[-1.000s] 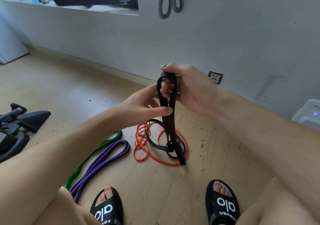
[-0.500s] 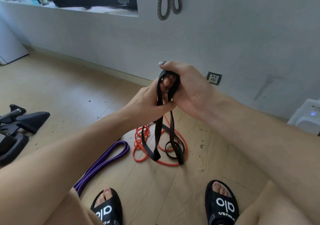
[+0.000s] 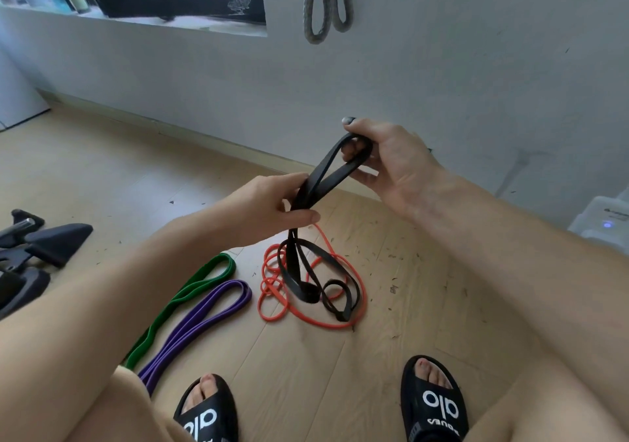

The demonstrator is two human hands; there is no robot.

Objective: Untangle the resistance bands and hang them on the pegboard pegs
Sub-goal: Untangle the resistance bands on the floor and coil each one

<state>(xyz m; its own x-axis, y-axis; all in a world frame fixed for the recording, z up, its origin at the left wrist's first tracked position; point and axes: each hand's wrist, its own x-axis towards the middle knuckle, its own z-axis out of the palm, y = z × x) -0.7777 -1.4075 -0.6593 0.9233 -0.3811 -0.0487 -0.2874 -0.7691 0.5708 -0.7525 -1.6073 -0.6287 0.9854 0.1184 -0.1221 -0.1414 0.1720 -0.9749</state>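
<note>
At frame centre, the left hand [image 3: 269, 208] and right hand [image 3: 391, 162] are both gripping the black band [image 3: 325, 173], its tail trailing onto the orange band [image 3: 272, 317] on the floor.

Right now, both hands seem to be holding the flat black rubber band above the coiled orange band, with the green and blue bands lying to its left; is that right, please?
Nearly. The band beside the flat green rubber band is purple, not blue, as the head view shows. The rest stands: the left hand and right hand hold the flat black rubber band above the coiled orange band.
</note>
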